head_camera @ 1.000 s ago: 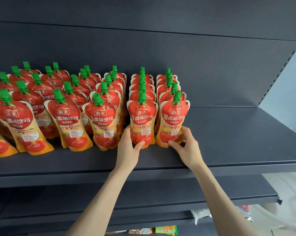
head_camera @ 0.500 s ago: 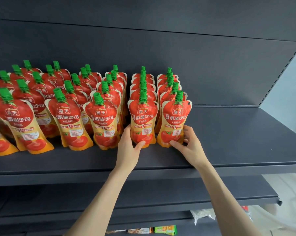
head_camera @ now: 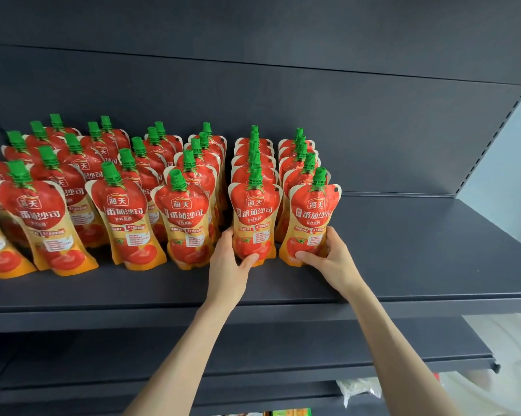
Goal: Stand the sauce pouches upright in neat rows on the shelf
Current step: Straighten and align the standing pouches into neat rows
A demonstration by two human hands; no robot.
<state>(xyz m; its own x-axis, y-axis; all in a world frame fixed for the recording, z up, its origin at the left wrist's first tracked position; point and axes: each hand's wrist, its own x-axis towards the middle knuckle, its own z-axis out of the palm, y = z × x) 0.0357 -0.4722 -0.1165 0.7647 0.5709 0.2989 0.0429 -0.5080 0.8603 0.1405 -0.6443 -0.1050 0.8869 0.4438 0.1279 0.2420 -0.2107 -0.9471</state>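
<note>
Dark metal shelf (head_camera: 418, 265), matching back panel (head_camera: 373, 130) behind. Left hand (head_camera: 226, 265) wrapped round the lower left edge of the front pouch (head_camera: 254, 214) in the second row from the right, thumb across its face, fingers out of sight behind. Right hand (head_camera: 334, 259) clamped likewise on the base of the end pouch (head_camera: 313, 214), thumb laid along the bottom front, fingers curled round the right side. Both upright, bases on the shelf, just beside each other. Behind each, a tight file of pouches (head_camera: 253, 163) running back toward the panel, green caps (head_camera: 319, 177) in line. Further left, looser rows (head_camera: 124, 211), seeming to lean outward in the wide-angle view, spacing less even. Below, a lower shelf (head_camera: 283, 352) and crumpled clear plastic (head_camera: 358, 388).

Likely light to middling in weight, soft-walled and full of sauce: yielding under a squeeze, prone to bulge or flop if pinched high. Glossy film, probably a little slippery. Best taken low, at the waist or base, thumb in front and fingers behind, with light pressure only. Stiff cap and spout a fair second hold for lifting, less so for squaring the foot. Broad bottom gusset probably enough to keep each standing once set flat. Main risk, by the look of it: a nudge toppling the file behind, domino-fashion.
</note>
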